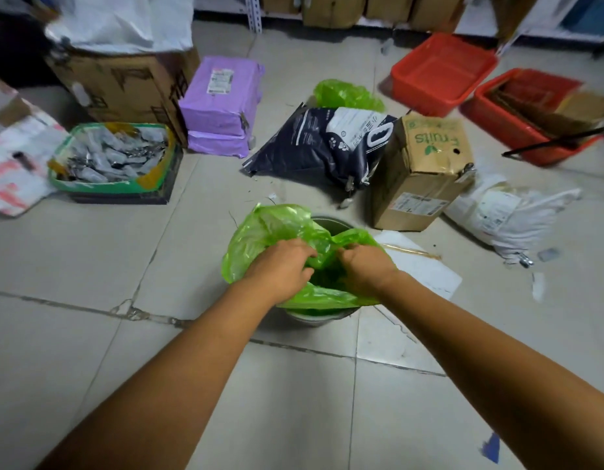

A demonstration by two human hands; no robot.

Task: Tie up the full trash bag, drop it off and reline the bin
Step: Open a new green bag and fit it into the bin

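Observation:
A small round bin stands on the tiled floor in the middle of the view, mostly covered by a thin green plastic bag that billows over its rim. My left hand grips the bag's film at the left of the opening. My right hand pinches the film at the right, and the two hands are close together above the bin's mouth. A second green bag lies bunched on the floor farther back, behind a dark pet-litter sack.
A cardboard fruit box stands right of the bin and a white parcel bag lies beyond it. Two red crates sit at the back right. Purple parcels, a large carton and a green-lined tray of packets fill the left.

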